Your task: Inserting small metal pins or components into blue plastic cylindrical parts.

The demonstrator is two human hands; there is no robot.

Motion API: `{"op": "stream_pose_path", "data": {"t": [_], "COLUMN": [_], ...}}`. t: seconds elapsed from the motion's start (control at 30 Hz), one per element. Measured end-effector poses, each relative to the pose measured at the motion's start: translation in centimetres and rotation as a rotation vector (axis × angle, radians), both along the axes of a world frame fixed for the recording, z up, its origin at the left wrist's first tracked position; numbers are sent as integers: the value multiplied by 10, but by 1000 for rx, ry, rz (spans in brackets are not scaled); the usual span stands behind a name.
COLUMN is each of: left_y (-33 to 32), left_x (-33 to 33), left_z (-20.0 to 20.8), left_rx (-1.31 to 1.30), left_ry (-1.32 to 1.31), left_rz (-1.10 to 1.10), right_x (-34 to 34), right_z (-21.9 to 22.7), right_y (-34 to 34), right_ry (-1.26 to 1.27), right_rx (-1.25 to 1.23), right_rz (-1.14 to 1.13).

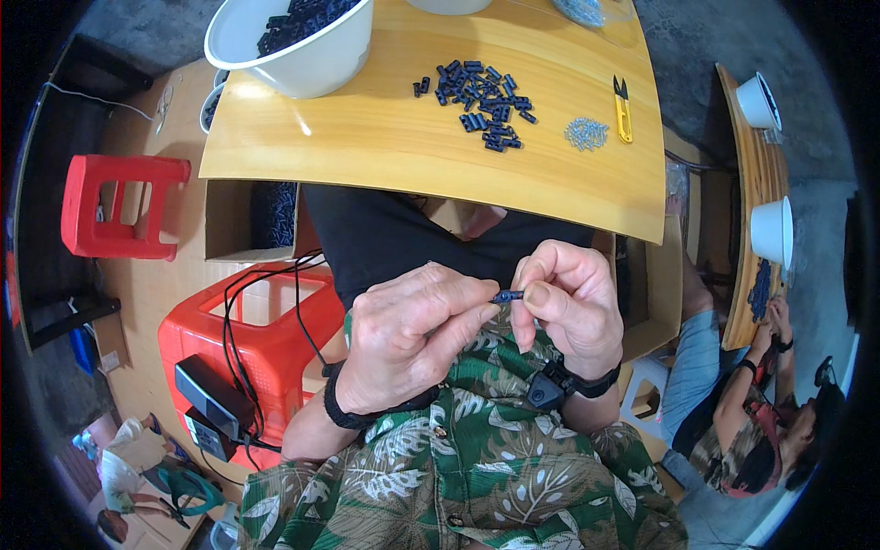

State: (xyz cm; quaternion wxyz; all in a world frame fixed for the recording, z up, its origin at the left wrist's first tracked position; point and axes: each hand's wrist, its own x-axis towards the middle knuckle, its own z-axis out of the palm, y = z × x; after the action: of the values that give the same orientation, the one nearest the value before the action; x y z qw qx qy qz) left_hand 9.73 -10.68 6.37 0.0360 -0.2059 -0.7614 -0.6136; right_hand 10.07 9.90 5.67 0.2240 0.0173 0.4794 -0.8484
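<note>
Close in front of my chest, both hands meet at a small dark-blue or black plastic part [506, 296] with a round hole in it. My left hand [403, 335] pinches its left end between thumb and forefinger. At the other end, the thumb and fingertips of my right hand [582, 307] are closed on the same part, partly hiding it. Beyond the hands, on the wooden table [394, 160], lies a loose pile of similar dark parts [486, 103]. To its right are a heap of small silvery pieces, seemingly screws [587, 135], and yellow-handled snips [623, 115].
A white tub [316, 69] of dark parts stands at the table's far left. Cardboard boxes [225, 220] sit under the table. Left of me are red stools [174, 321], with black cables [240, 357] over the nearer one. Another person [742, 422] works at a bench on the right.
</note>
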Motion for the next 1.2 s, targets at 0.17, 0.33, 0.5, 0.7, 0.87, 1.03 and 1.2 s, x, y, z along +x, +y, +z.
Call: {"op": "stream_pose_path", "data": {"t": [0.17,0.33,0.5,0.7,0.87,1.03,1.2], "left_y": [2,3,4,3,7,4,5], "left_x": [-1,-1,1,0,1,-2,-5], "left_z": [-3,-6,-6,-4,-6,-9,-9], "left_rx": [10,-33,49,16,-71,-123,-77], "left_ry": [92,164,9,-85,54,113,157], "left_rz": [-2,12,5,-23,14,6,45], "right_x": [0,0,-2,-2,-3,-4,-7], "right_z": [0,-3,-9,-8,-5,-6,-7], "right_y": [-3,-6,-4,-1,-2,-2,-4], "right_ry": [-8,-21,-53,-72,-22,43,-49], "right_rx": [-23,-34,-169,-137,-9,131,6], "right_rz": [-4,15,23,26,28,31,82]}}
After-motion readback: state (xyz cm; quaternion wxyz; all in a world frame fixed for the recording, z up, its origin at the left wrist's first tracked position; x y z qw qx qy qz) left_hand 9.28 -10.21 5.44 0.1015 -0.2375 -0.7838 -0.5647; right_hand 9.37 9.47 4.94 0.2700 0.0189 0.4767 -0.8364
